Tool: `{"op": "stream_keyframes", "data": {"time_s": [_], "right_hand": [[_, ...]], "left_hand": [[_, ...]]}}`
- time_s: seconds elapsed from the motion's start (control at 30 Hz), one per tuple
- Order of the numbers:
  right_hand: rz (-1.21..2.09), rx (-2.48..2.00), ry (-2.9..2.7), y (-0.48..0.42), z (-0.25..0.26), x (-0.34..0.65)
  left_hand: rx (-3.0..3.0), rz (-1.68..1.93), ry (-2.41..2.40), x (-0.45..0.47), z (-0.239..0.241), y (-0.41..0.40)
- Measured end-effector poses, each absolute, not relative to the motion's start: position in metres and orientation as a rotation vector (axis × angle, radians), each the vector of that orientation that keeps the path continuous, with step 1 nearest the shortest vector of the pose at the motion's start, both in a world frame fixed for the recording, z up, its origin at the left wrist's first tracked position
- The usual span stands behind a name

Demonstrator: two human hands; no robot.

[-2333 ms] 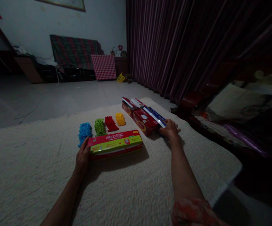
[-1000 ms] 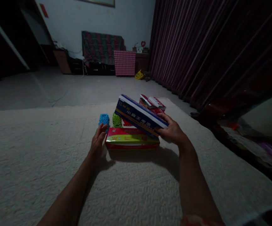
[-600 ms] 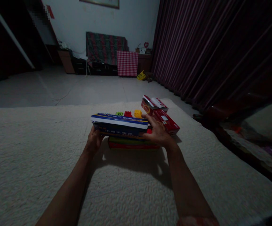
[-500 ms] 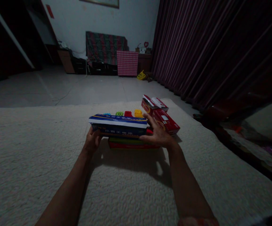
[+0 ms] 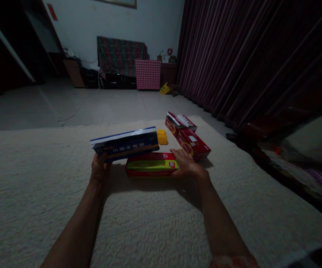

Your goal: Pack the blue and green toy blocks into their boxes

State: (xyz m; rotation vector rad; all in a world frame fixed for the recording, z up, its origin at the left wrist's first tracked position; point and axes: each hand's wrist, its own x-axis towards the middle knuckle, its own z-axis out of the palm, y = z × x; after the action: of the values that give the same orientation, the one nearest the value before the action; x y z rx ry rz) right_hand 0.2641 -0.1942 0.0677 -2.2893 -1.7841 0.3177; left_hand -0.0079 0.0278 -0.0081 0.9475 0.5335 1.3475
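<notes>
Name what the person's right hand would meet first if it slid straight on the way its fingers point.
The red and green box: the right hand rests at its right end, fingers aimed across it, though depth is unclear.

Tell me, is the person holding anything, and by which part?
The left hand holds the blue box by its left end, clear of the mat. The right hand only rests on the right end of the red and green box.
</notes>
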Motion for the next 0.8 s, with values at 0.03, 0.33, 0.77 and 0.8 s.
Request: {"op": "stream_keyframes", "data": {"time_s": [0.03,0.33,0.77,0.8], "right_hand": [[0.312,-2.275,-1.797,-0.194,0.067,0.264],[0.309,-2.183,-1.811,-0.195,0.065,0.269],[0.037,-1.974,-1.257,-0.224,0.099,0.317],[0.013,-1.95,-1.176,-0.226,0.1,0.322]], "left_hand": [[0.949,1.366,0.556,-0.008,-0.008,0.028],[0.924,1.468,0.609,-0.01,-0.005,0.029],[0.801,1.556,0.765,-0.003,-0.007,0.031],[0.802,1.554,0.779,-0.002,-0.008,0.03]]}}
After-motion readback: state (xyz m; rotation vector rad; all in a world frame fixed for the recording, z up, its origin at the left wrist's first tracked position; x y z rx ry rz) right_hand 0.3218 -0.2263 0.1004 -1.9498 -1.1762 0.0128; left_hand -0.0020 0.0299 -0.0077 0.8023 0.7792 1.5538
